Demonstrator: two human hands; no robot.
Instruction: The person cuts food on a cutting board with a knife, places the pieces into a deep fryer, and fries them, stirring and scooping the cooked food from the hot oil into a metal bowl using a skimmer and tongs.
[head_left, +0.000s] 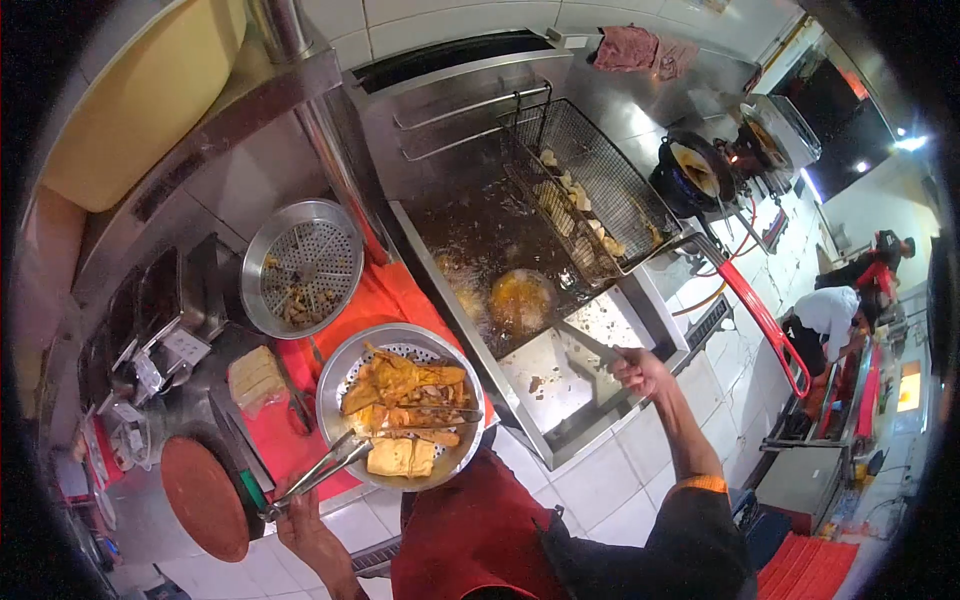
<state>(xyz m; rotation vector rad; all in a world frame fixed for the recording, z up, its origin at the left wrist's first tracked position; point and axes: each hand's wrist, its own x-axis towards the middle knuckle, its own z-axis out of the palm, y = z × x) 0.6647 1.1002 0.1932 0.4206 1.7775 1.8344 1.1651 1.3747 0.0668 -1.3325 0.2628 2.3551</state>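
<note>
My right hand is closed round the handle end of a metal utensil, which reaches over the fryer oil. Close to its far end, a round orange-yellow piece floats in bubbling oil. Metal tongs are held at their hinge end in my left hand; their tips lie at the rim of a perforated metal bowl. Browned fried pieces and pale yellow blocks fill this bowl.
A wire fry basket with a red handle hangs over the fryer. Another perforated bowl, a knife and a brown round board are at the left. Pans stand at the upper right. Two people are farther right.
</note>
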